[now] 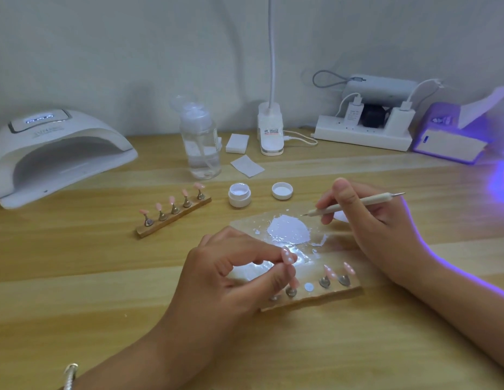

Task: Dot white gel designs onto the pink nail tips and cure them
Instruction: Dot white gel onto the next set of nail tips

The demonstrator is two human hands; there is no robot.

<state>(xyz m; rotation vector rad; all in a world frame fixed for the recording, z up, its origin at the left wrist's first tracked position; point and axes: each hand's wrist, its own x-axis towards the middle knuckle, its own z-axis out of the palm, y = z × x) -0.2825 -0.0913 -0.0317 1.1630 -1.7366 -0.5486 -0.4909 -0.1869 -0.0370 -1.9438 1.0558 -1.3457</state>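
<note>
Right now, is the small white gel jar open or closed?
Open. The gel jar stands uncovered with its inside showing; the lid lies apart beside it, inner side up.

a person's left hand [225, 266] and right hand [366, 218], both bare to the forearm; a silver bracelet [70, 375] circles the left wrist, and violet light rims the right forearm.

open wood between curing lamp [59, 153] and nail stand [173, 213]; bottle [200, 144] stands behind.
</note>
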